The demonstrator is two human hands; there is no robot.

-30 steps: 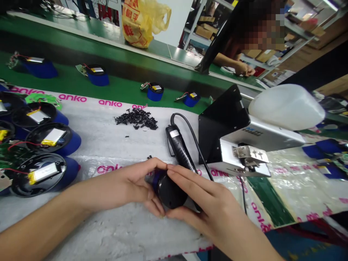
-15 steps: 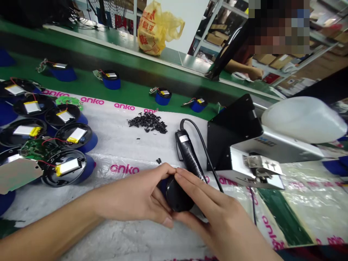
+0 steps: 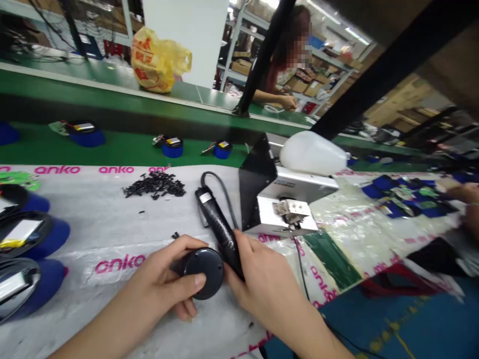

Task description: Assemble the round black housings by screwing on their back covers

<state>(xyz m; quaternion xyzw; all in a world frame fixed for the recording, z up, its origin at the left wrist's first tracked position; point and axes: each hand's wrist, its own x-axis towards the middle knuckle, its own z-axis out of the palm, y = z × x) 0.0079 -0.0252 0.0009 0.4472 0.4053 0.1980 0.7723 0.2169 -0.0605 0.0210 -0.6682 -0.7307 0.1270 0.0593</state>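
My left hand (image 3: 160,279) is closed around a small round housing with a flat black cap (image 3: 205,279), thumb lying on the cap. The cap faces up toward me and has small holes near its rim. Beside it, my right hand (image 3: 265,279) grips the lower end of a black corded electric screwdriver (image 3: 219,219), which lies slanted on the wrapped bench. Its tip is hidden by the hand. Beyond the hands is a pile of small black screws (image 3: 155,184), with a few loose pieces nearer to me.
Blue housings with batteries (image 3: 45,234) stand at the left; more sit on the green strip (image 3: 127,144) behind. A metal machine (image 3: 288,199) with a white plastic bottle (image 3: 312,152) on top is to the right. At far right, another person's hand (image 3: 464,194) is near blue housings (image 3: 407,194).
My right hand has left the black-capped housing and taken hold of the electric screwdriver. My left hand now holds the housing alone. The view has swung to the right.
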